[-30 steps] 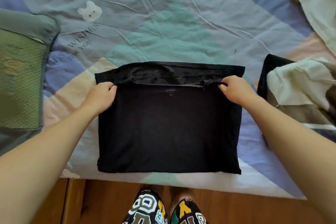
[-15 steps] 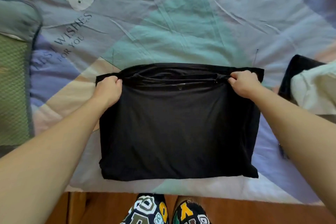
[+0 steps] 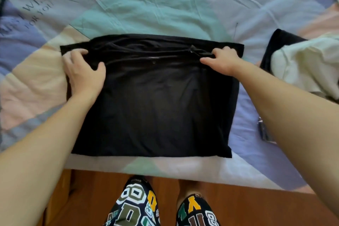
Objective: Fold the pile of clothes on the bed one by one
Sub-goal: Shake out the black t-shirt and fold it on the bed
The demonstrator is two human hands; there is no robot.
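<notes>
Since half a second ago our left hand (image 3: 83, 73) has let go of its pinch and now lies flat, fingers (image 3: 73, 57) spread apart on the left part of the black garment (image 3: 156, 101), while our right hand (image 3: 222, 59) has slid a little inward along the folded top layer. That garment lies on the near part of the bed (image 3: 165, 5), close to its edge, already folded into a wide rectangle, with a bunched band of loose layers along its far side. Our right fingers (image 3: 209, 58) look curled and clamped on that band near its right end; we judge it a pinch, though the fingertips are partly buried in dark cloth. The risk we see: the far band is wrinkled and uneven, so pressing it down as it is would lock creases in, and pulling with only the right hand could skew the rectangle or drag it toward the bed's near edge. To the right, well apart, lies a heap of cream cloth (image 3: 302, 66) over a dark piece (image 3: 275, 42), presumably the waiting pile. A small dark object (image 3: 264, 132) lies just beside our right forearm; we cannot tell what it is.
</notes>
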